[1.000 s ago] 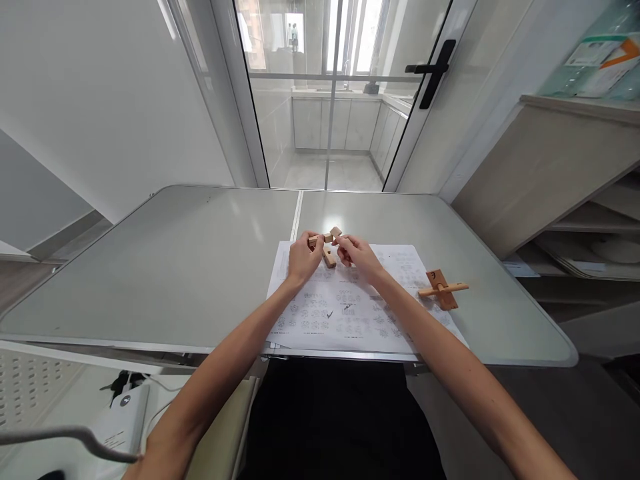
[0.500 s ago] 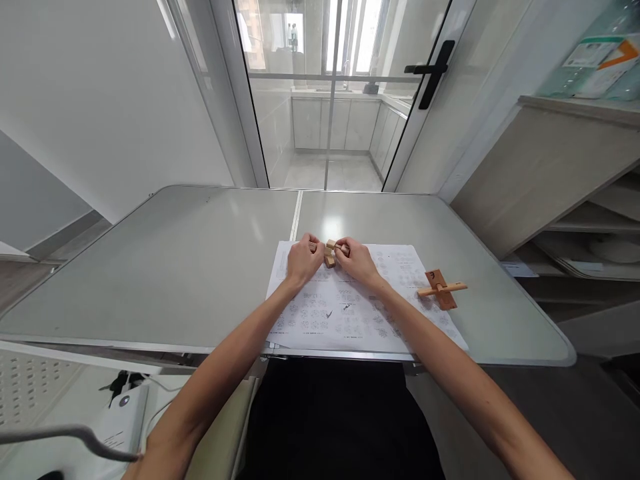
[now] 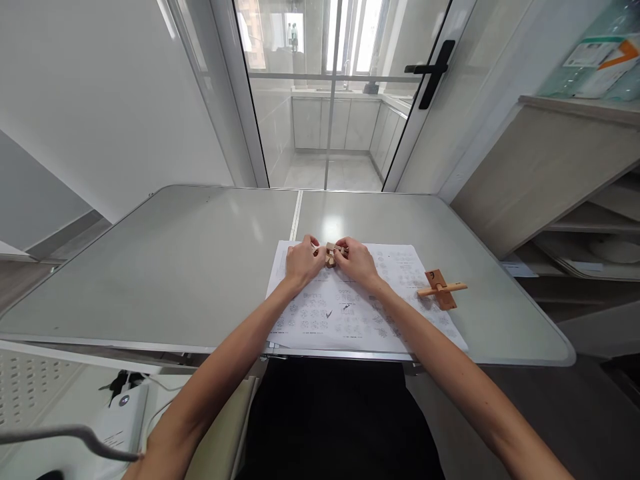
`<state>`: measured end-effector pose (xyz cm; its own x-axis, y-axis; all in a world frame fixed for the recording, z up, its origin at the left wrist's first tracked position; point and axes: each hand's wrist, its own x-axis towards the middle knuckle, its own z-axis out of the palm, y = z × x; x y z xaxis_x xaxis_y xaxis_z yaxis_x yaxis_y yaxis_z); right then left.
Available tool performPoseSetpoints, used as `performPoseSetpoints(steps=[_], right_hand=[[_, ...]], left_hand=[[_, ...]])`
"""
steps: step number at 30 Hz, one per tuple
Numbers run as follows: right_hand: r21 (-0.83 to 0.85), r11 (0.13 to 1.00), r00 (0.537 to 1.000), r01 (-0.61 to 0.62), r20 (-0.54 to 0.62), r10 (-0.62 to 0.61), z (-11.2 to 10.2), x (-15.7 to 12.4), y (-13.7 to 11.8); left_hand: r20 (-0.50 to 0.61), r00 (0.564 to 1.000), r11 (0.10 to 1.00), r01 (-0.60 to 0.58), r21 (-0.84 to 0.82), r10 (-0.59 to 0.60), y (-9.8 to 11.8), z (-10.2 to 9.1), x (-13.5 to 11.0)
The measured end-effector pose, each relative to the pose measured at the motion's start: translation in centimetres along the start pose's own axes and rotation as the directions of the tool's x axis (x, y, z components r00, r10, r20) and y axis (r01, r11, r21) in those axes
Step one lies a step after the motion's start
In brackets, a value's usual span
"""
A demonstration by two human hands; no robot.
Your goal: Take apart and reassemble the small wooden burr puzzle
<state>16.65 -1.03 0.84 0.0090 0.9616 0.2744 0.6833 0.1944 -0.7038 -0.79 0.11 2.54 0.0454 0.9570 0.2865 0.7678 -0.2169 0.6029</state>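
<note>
My left hand [image 3: 301, 261] and my right hand [image 3: 356, 262] meet over the far edge of a printed paper sheet [image 3: 350, 313]. Between their fingertips sits a small cluster of wooden puzzle pieces [image 3: 331, 254]. Both hands have their fingers pinched on it from either side. Only the middle of the cluster shows; the rest is hidden by my fingers. To the right, on the sheet's edge, lies a separate wooden cross-shaped piece [image 3: 441, 289], untouched.
The paper lies on a grey folding table [image 3: 175, 267] with a seam down its middle. A glass door with a black handle [image 3: 433, 70] stands beyond. Wooden shelving [image 3: 565, 173] is on the right. A white device with cables [image 3: 120, 413] sits low on the left.
My hands have closed together and lowered slightly. The wooden pieces that were held apart and spread are now pressed into one tight cluster between my fingertips.
</note>
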Motion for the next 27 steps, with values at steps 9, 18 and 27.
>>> performPoseSetpoints(steps=[9,18,27], right_hand=[[-0.053,0.998,0.999,-0.039,-0.011,0.039,-0.17,-0.16,-0.23],[-0.035,0.999,1.0,-0.025,0.006,0.025,0.23,-0.39,-0.42],[0.068,0.995,0.997,0.066,0.047,-0.069,0.62,-0.65,-0.81]], left_hand=[[0.003,0.997,0.996,-0.079,0.042,0.079,-0.21,0.59,0.0],[0.003,0.991,0.99,-0.135,0.04,0.135,-0.18,0.81,-0.12],[0.076,0.969,0.972,-0.23,-0.049,0.234,0.1,0.76,-0.54]])
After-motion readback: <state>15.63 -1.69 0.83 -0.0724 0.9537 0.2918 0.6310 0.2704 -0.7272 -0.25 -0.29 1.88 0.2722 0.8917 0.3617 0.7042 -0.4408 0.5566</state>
